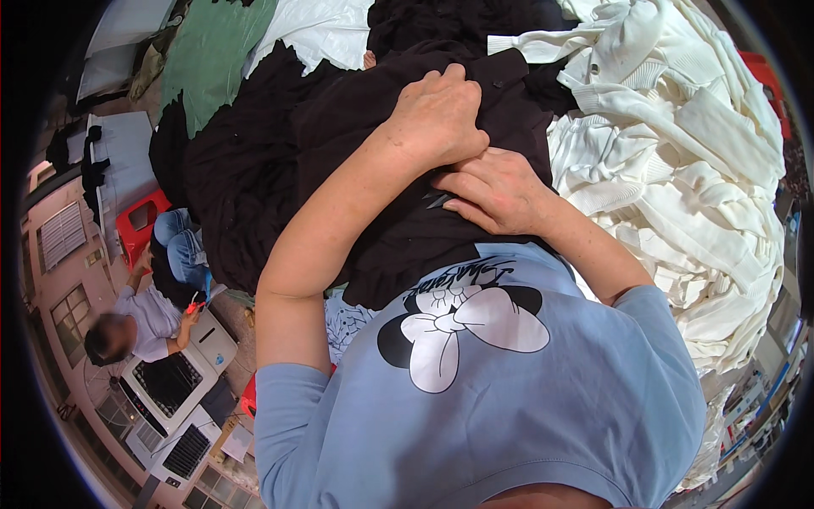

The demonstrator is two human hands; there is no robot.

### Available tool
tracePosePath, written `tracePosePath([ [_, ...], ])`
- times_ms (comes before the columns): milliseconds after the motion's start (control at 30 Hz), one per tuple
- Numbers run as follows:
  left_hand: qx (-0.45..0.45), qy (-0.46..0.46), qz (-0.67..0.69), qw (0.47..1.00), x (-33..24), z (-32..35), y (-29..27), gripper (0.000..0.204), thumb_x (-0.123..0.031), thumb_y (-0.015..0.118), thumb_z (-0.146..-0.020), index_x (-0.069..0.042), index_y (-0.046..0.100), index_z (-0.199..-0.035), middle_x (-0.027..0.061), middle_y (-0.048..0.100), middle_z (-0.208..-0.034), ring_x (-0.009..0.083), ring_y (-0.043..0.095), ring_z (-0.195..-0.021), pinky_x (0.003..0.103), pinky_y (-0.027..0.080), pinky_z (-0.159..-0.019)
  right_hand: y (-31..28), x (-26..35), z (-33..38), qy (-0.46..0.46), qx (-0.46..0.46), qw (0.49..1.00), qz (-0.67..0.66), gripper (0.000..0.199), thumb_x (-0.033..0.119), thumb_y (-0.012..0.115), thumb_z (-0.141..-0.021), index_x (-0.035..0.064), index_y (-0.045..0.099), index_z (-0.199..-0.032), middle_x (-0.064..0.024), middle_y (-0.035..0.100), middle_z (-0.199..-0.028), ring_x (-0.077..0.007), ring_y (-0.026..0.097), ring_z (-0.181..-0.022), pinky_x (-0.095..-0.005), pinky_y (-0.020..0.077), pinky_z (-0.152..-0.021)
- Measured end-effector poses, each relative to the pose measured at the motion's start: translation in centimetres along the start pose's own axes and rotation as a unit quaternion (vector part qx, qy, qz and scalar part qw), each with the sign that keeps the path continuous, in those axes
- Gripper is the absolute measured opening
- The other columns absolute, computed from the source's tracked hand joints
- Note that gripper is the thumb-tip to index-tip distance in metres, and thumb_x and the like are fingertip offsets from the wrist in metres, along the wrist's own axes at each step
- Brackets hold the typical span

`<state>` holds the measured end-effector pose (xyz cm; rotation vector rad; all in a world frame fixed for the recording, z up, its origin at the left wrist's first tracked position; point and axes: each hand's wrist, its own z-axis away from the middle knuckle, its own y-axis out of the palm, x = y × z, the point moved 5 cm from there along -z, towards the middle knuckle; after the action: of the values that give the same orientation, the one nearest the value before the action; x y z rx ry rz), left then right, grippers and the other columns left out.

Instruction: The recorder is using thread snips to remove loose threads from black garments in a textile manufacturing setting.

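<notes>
A black garment (373,127) with a dark button (498,83) lies spread in front of me on a heap of dark cloth. My left hand (441,114) is closed, its fingers curled down onto the garment and gripping the fabric. Just below and to its right, touching or nearly touching it, is my right hand (500,191). Between that hand's fingers and thumb stick out the small pointed blades of what look like thread snips (437,201); their handles are hidden in the palm. The blades lie close over the black cloth.
A large pile of white knitted cardigans (661,161) rises on the right. Green sheeting (212,59) and white plastic (314,30) lie at the far left. At lower left a person (148,322) sits holding something red, near a red stool (140,222) and white appliances (174,382).
</notes>
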<state>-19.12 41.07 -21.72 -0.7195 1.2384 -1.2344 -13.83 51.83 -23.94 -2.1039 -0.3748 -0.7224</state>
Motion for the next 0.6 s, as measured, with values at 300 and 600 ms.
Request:
tracePosePath([
  [300,-0.167,-0.085,0.31,0.932,4.1,0.3,-0.3,0.021,-0.013,0.069,-0.075,0.007,0.067,-0.081,0.0152,0.063,-0.086,0.0248,0.064,-0.077,0.034,0.051,-0.072,-1.2,-0.5,-0.3,0.049,-0.052,0.994,-0.088,0.023,0.014,0.069,-0.079,0.0052,0.062,-0.099,-0.0088,0.058,-0.082,-0.0256,0.06,-0.073,-0.0353,0.0487,-0.063],
  [600,-0.154,-0.17,0.752,0.618,5.6,3.0,1.3,0.015,-0.014,0.068,-0.087,-0.001,0.07,-0.093,0.0017,0.067,-0.083,0.008,0.058,-0.073,0.022,0.043,-0.067,-4.2,-4.3,-0.5,0.215,-0.242,0.94,-0.105,0.018,0.008,0.066,-0.086,0.0022,0.063,-0.103,-0.0075,0.059,-0.082,-0.0158,0.058,-0.067,-0.025,0.0454,-0.061],
])
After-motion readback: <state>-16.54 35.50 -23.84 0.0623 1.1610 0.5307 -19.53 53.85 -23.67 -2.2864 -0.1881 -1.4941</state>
